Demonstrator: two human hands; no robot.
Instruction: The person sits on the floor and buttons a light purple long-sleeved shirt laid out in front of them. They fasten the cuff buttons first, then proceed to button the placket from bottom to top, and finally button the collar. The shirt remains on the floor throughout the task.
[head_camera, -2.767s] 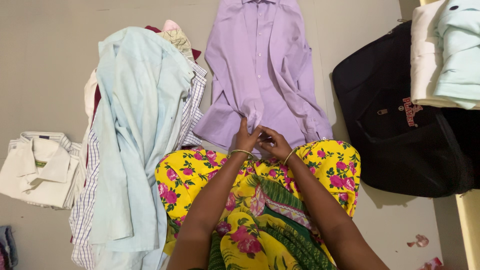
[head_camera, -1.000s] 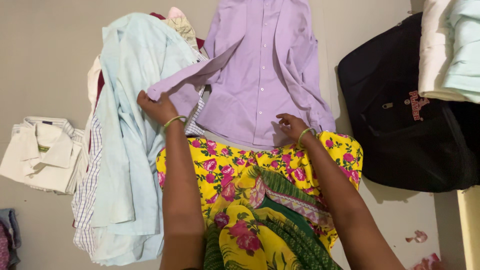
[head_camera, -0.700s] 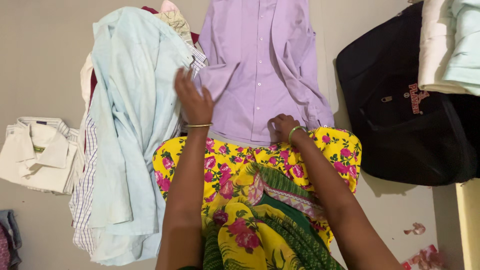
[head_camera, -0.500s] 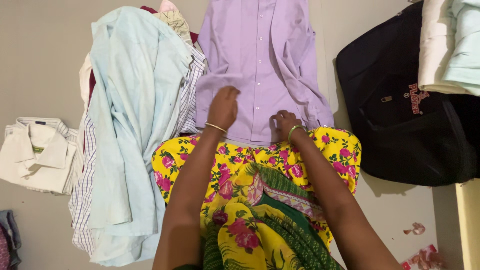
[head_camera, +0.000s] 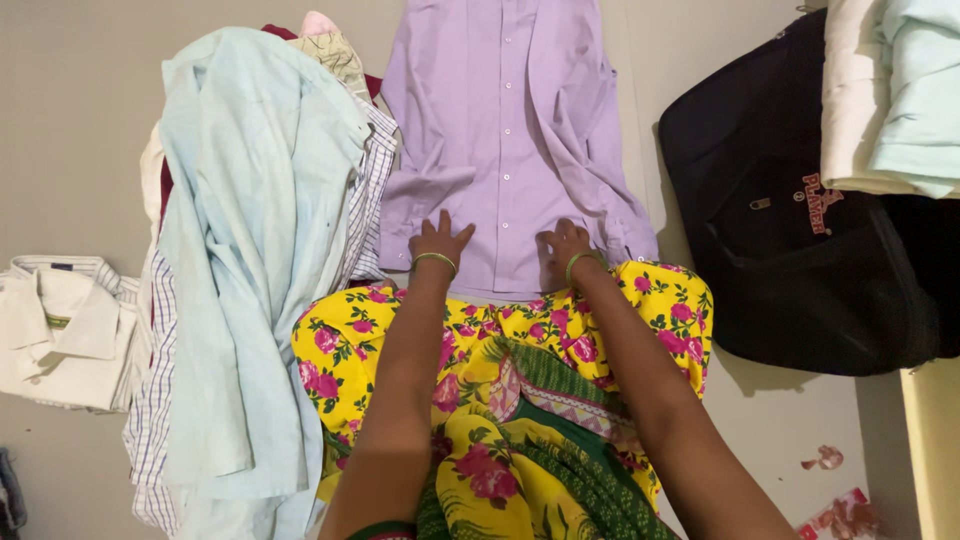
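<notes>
Folded shirt (head_camera: 55, 330): far left on the floor, cream.
Shirt pile (head_camera: 250, 260): pale blue on top, left of the lilac shirt.
Left hand (head_camera: 438, 243): fingers spread, flat on the lilac shirt (head_camera: 505, 140), near hem.
Right hand (head_camera: 566, 243): flat on the same hem, fingers loosely apart.
Black bag (head_camera: 790, 230): right.

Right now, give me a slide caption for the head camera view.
Both hands, left hand and right hand, press flat on a lilac shirt spread on the floor beside a clothes pile.
</notes>
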